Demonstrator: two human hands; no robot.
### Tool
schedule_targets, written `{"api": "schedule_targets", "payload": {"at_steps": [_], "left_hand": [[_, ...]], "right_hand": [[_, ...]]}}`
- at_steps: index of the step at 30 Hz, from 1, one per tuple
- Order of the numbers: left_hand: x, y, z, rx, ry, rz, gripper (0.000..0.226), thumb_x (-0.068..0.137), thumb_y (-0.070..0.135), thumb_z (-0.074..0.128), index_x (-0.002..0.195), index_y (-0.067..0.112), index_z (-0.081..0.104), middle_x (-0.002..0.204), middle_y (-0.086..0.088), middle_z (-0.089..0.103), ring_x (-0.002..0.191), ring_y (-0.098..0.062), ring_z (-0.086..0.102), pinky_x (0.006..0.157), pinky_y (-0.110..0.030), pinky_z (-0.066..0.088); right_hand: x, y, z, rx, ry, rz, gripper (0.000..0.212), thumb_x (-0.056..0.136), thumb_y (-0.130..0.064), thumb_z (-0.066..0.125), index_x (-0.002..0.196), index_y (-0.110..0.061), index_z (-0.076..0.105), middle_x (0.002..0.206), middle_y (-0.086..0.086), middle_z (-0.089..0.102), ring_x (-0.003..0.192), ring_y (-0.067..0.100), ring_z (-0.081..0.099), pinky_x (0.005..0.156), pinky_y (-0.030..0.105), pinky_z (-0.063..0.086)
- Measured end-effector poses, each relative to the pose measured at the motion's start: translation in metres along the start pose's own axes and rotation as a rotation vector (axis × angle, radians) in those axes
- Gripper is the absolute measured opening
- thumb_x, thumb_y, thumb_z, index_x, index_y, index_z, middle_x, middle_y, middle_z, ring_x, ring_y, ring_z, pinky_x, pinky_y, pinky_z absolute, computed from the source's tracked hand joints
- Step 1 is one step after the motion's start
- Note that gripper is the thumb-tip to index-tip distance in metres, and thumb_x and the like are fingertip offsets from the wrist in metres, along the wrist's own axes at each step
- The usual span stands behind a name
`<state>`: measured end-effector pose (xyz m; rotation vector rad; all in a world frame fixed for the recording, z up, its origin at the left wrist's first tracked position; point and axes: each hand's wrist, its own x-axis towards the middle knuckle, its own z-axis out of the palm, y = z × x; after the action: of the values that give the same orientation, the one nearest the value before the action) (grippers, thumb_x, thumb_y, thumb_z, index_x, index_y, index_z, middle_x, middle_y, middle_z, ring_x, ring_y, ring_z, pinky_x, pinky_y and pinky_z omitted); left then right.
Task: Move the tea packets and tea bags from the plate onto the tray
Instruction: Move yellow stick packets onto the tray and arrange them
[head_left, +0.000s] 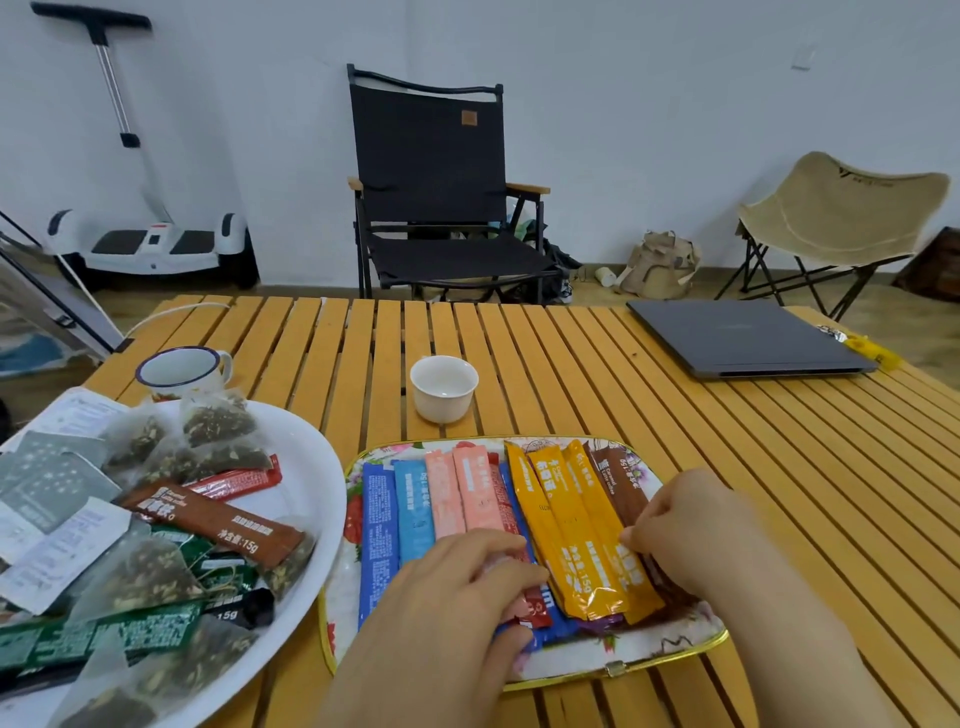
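I saw the slatted wooden table filling the view, with a black folding chair and a beige camp chair behind it and a closed laptop at its far right. On the table's left sat the white plate, piled with mesh tea bags, grey sachets, green packets and a brown stick packet. Beside it lay the floral tray, where blue, pink, yellow and brown stick packets lay in a row. My left hand rested on the tray's near side, fingers curled around a red packet. My right hand pinched the edge of a yellow packet. A small white cup and an enamel mug stood farther back.
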<state>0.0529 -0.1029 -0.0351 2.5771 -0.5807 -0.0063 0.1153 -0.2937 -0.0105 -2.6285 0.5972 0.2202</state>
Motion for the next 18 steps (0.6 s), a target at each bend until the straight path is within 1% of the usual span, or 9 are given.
{"api": "schedule_targets", "payload": {"at_steps": [2, 5, 7, 9, 11, 14, 16, 18], "left_hand": [[-0.001, -0.001, -0.004, -0.002, 0.021, 0.010, 0.041, 0.095, 0.047, 0.038, 0.135, 0.052, 0.029, 0.140, 0.036, 0.015, 0.122, 0.017, 0.010, 0.108, -0.010, 0.020], [-0.005, -0.003, -0.016, -0.021, 0.080, -0.021, 0.035, 0.094, 0.048, 0.039, 0.129, 0.052, 0.036, 0.134, 0.037, 0.020, 0.125, 0.016, 0.015, 0.106, -0.007, 0.020], [-0.009, -0.007, -0.024, -0.045, 0.135, -0.037, 0.030, 0.092, 0.050, 0.038, 0.121, 0.051, 0.043, 0.125, 0.037, 0.029, 0.122, 0.016, 0.023, 0.100, -0.003, 0.022], [-0.013, -0.012, -0.032, -0.067, 0.196, -0.045, 0.027, 0.088, 0.049, 0.041, 0.113, 0.049, 0.051, 0.116, 0.036, 0.040, 0.117, 0.015, 0.031, 0.093, -0.001, 0.026], [-0.018, -0.015, -0.039, -0.078, 0.205, -0.085, 0.019, 0.090, 0.042, 0.048, 0.107, 0.047, 0.055, 0.111, 0.034, 0.047, 0.112, 0.014, 0.038, 0.088, -0.001, 0.029], [-0.030, -0.027, -0.055, -0.079, 0.264, -0.179, 0.018, 0.086, 0.040, 0.050, 0.099, 0.043, 0.062, 0.103, 0.029, 0.056, 0.100, 0.010, 0.048, 0.081, -0.004, 0.035], [-0.043, -0.042, -0.067, -0.058, 0.348, -0.286, 0.017, 0.088, 0.030, 0.057, 0.099, 0.040, 0.065, 0.101, 0.026, 0.060, 0.095, 0.006, 0.052, 0.077, -0.006, 0.038], [-0.057, -0.061, -0.076, -0.043, 0.441, -0.413, 0.021, 0.087, 0.022, 0.059, 0.099, 0.038, 0.066, 0.103, 0.024, 0.062, 0.096, 0.003, 0.055, 0.078, -0.008, 0.038]], "right_hand": [[-0.001, -0.002, -0.001, -0.007, 0.034, -0.019, 0.028, 0.079, -0.026, 0.072, 0.098, -0.008, 0.063, 0.092, 0.010, 0.065, 0.076, 0.024, 0.060, 0.044, 0.021, 0.036], [-0.008, -0.011, -0.004, 0.021, 0.093, -0.091, 0.015, 0.087, -0.019, 0.062, 0.096, -0.008, 0.064, 0.095, 0.009, 0.066, 0.081, 0.022, 0.060, 0.045, 0.021, 0.038], [-0.016, -0.023, -0.003, 0.029, 0.070, -0.149, 0.013, 0.090, -0.015, 0.057, 0.096, -0.008, 0.065, 0.097, 0.009, 0.067, 0.083, 0.021, 0.061, 0.053, 0.024, 0.047], [-0.027, -0.037, 0.002, 0.029, 0.070, -0.229, 0.011, 0.090, -0.014, 0.056, 0.090, -0.010, 0.066, 0.091, 0.007, 0.067, 0.080, 0.019, 0.063, 0.066, 0.030, 0.054], [-0.039, -0.051, 0.010, 0.044, 0.117, -0.356, 0.012, 0.089, -0.016, 0.054, 0.083, -0.013, 0.064, 0.086, 0.004, 0.063, 0.076, 0.017, 0.061, 0.067, 0.032, 0.053], [-0.059, -0.076, 0.028, 0.089, 0.185, -0.635, 0.009, 0.089, -0.018, 0.052, 0.086, -0.018, 0.061, 0.095, -0.001, 0.055, 0.088, 0.015, 0.054, 0.075, 0.028, 0.044], [-0.074, -0.094, 0.044, 0.082, 0.149, -0.793, 0.006, 0.090, -0.022, 0.051, 0.093, -0.021, 0.056, 0.101, -0.004, 0.048, 0.094, 0.014, 0.049, 0.080, 0.027, 0.043], [-0.086, -0.110, 0.064, 0.043, 0.101, -0.908, 0.007, 0.093, -0.025, 0.048, 0.098, -0.024, 0.053, 0.104, -0.006, 0.044, 0.096, 0.013, 0.048, 0.083, 0.027, 0.044]]}}
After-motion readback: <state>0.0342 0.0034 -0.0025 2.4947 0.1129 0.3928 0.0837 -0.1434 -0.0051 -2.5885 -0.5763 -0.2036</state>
